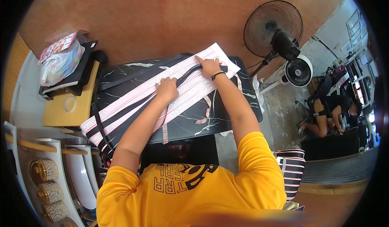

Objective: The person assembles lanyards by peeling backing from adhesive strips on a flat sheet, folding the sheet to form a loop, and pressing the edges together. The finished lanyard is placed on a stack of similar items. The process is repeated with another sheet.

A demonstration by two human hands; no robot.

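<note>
A long pink-and-white printed sheet with striped bands [190, 93] lies slantwise across the black marble-patterned table [194, 125]. Over it runs a thin, glossy black strip [189, 74], its exact kind unclear. My left hand [167, 91] is closed at the strip's nearer end, fingers bent down on the sheet. Farther right, my right hand [210, 68] rests on the sheet and closes over the strip's other part, with one finger pointing out to the left. What lies beneath both palms is hidden.
A black strap [142, 73] lies behind the sheet; narrow printed ribbons [207, 109] hang toward the front. Left stands a yellow wooden stand [79, 105] with a plastic bag [65, 65]. Two fans [279, 28] stand right, where a person [336, 109] sits farther off.
</note>
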